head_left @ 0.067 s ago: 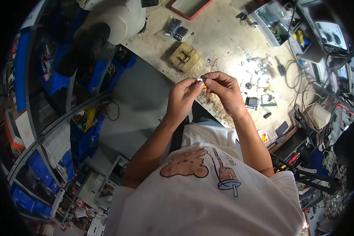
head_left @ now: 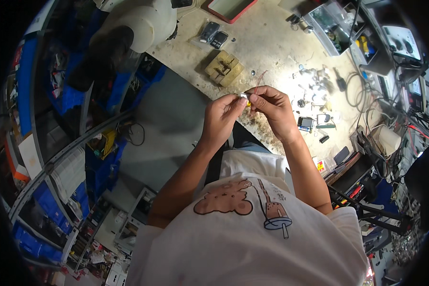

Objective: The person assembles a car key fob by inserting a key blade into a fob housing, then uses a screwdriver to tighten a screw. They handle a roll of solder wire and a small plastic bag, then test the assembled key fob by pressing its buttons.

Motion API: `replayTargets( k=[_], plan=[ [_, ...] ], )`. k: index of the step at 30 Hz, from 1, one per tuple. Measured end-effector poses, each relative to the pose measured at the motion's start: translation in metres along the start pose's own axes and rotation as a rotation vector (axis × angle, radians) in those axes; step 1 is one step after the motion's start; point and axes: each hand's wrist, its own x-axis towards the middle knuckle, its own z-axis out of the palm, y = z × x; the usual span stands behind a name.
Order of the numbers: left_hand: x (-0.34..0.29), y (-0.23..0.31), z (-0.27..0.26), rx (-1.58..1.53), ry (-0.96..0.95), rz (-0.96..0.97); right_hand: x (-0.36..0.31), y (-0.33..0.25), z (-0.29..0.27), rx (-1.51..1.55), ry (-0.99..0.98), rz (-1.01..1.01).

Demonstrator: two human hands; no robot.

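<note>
My left hand (head_left: 222, 116) and my right hand (head_left: 275, 111) meet over the near edge of the workbench (head_left: 252, 40). Pinched between their thumbs and forefingers is a small white-and-yellow part (head_left: 243, 96), mostly covered by the fingers. Thin red wires (head_left: 260, 80) rise from beside my right fingertips; how they join the part is hidden. Just beyond my left hand sits a square yellowish block (head_left: 224, 69) with a dark slotted top. To the right of my right hand lie a small dark-screened module (head_left: 305, 123) and other little electronic pieces.
A white microscope-like body (head_left: 150, 26) stands at the far left of the bench, near dark devices in clear bags (head_left: 213, 35) and a red-rimmed tray (head_left: 231, 10). Clear bins (head_left: 330, 28), cables (head_left: 355, 93) and a white roll (head_left: 388, 138) crowd the right. Shelves with blue bins (head_left: 100, 167) line the left.
The free ends of the red wires have swung slightly to the right. Both hands keep nearly the same place and grip.
</note>
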Motion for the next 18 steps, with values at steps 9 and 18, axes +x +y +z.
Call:
replayTargets(
  k=[9, 18],
  plan=[
    [-0.004, 0.002, -0.023, -0.087, 0.015, 0.025, -0.012, -0.007, -0.040, 0.090, 0.261, 0.037],
    [-0.045, -0.010, -0.058, 0.187, 0.123, 0.299, -0.028, -0.006, -0.023, -0.173, 0.338, -0.015]
  ],
)
